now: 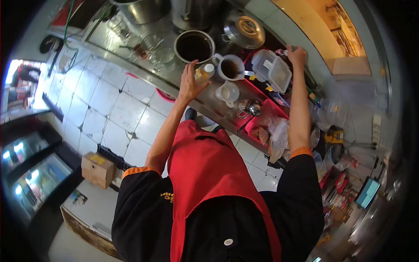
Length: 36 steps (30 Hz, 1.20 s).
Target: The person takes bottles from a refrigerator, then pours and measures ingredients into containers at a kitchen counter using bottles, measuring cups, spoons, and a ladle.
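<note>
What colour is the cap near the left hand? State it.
White cap, best in the head view.

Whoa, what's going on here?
Someone in a red apron is at a metal counter. Their left hand is at a white-capped bottle, but I can't tell if its grip is closed. Their right hand is stretched beyond a clear plastic container; what it touches is hard to see. Near the bottle are a jug and a pot, both holding dark liquid.

We've 1 wide head-cam view, looking fwd & down over a red cloth apron [209, 161] onto a nearby grey metal surface [207, 97].
</note>
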{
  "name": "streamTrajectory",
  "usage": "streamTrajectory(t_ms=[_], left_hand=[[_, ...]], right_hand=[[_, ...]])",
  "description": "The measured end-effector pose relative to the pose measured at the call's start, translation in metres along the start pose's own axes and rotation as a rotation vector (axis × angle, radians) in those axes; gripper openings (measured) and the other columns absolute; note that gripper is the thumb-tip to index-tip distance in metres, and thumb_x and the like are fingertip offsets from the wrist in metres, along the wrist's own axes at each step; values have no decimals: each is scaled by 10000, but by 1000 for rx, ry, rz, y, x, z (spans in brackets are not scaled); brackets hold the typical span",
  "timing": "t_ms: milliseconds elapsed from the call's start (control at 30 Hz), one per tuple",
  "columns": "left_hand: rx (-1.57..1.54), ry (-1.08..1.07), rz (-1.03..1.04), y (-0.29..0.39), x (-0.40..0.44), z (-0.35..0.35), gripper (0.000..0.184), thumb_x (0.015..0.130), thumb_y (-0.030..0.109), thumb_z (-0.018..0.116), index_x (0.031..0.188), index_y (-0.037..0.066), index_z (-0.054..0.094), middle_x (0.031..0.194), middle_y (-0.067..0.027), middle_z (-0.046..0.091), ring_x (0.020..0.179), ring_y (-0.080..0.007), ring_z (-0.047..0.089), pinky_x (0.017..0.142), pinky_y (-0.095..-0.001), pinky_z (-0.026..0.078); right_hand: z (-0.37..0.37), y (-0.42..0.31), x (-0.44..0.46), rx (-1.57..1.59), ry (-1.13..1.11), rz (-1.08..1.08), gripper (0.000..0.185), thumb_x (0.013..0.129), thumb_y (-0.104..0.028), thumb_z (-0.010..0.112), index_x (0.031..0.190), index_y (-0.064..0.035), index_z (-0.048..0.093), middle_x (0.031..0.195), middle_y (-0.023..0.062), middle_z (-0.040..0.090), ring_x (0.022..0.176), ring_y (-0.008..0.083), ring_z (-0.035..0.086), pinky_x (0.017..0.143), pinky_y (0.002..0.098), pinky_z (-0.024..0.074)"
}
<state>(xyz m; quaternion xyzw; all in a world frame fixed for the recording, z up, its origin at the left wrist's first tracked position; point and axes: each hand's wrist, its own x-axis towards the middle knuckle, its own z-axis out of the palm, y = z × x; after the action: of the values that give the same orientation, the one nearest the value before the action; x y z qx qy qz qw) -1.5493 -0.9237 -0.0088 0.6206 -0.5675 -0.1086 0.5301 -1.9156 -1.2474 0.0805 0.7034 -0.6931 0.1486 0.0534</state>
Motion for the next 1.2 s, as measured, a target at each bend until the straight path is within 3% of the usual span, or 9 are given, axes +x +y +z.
streamTrajectory(t_ms=[100,200,300,600,733,800,1033,1100,1200], left_hand=[[-93,-166,-129,-10,14,16,657,667,205,901,1215,33,582,1129,-188,678,1052,-371,652,888,-429,530],[-59,-188,-164,-4,29,9,624,675,231,911,1178,24,607,1064,-189,700,1001,-339,681,868,-415,536],[-24,-197,-72,38,64,-17,590,667,243,908,1138,24,629,987,-168,706,921,-287,693,825,-385,540],[-18,-176,465,194,212,45,522,707,297,890,1087,33,648,966,-123,728,878,-241,719,779,-354,556],[93,-243,404,216,246,122,622,676,469,879,1055,28,656,972,-151,725,936,-320,714,801,-410,558],[-15,-174,445,221,248,161,448,789,318,790,1105,31,656,966,-196,719,906,-354,702,774,-438,557],[93,-372,205,181,239,287,482,729,345,836,1036,14,667,943,-207,715,888,-379,693,748,-469,558],[747,-660,705,173,229,300,470,742,355,823,1008,-1,668,966,-222,704,890,-413,682,754,-501,552],[503,-529,266,92,215,348,593,709,455,829,1054,-1,669,996,-212,707,915,-389,687,792,-482,549]], right_hand=[[-21,17,-36,204,102,-22,514,831,-463,742,1052,1,722,986,210,726,1001,369,673,888,436,524],[-46,55,-104,546,112,-21,364,818,-297,801,1016,-2,721,895,130,740,766,213,708,709,327,550],[-80,105,-193,706,-116,162,282,899,-240,745,1055,-7,718,948,57,727,866,117,656,793,268,517],[-155,178,-445,892,-600,475,320,929,-144,702,1222,-25,645,1010,46,710,878,110,651,774,267,520],[-170,152,-481,887,-531,655,323,936,-173,703,1219,-29,647,993,51,711,818,116,651,718,263,505],[-169,149,-492,828,-498,690,334,936,-193,706,1219,-27,647,985,46,714,818,122,656,715,264,503],[-190,150,-496,904,-455,696,363,923,-179,716,1249,-44,630,1131,61,693,808,132,654,712,278,511],[-194,156,-491,894,-462,648,364,913,-150,721,1253,-59,629,1141,43,698,789,119,626,685,267,497],[-198,167,-478,887,-519,572,376,896,-120,727,1254,-59,630,1124,36,701,785,113,616,655,252,483]])
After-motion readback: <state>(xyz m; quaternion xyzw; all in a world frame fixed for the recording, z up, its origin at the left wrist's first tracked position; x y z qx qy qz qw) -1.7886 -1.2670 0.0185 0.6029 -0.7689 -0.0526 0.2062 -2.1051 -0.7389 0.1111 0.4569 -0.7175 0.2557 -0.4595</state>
